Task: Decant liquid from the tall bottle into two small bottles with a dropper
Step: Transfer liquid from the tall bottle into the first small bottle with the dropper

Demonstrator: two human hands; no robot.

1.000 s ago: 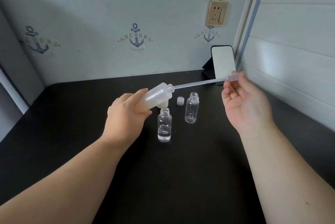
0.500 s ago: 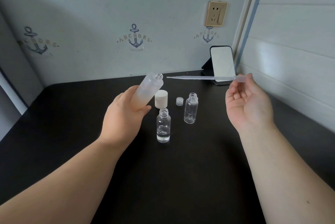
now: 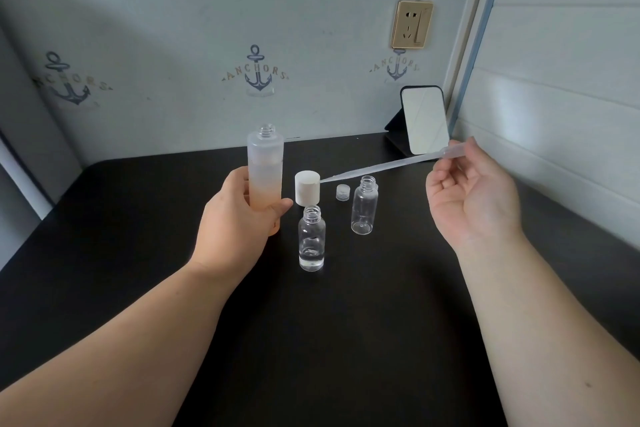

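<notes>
My left hand (image 3: 232, 222) grips the tall frosted bottle (image 3: 265, 167) upright, its neck uncapped. My right hand (image 3: 471, 198) pinches the bulb end of a clear plastic dropper (image 3: 384, 167); the stem slants down to the left, its tip in the air next to the white cap (image 3: 307, 187). A small clear bottle (image 3: 311, 241) with a little liquid at its bottom stands uncapped just right of my left hand. A second small clear bottle (image 3: 363, 210) stands uncapped further right and looks empty.
A small clear cap (image 3: 343, 192) lies between the white cap and the second small bottle. A small mirror (image 3: 424, 118) on a stand leans at the back right of the black table (image 3: 329, 340). Walls close in behind and on the right.
The dropper has come out of the tall bottle. My left hand has turned that bottle from tilted right to upright. The dropper tip has dropped to beside the white cap.
</notes>
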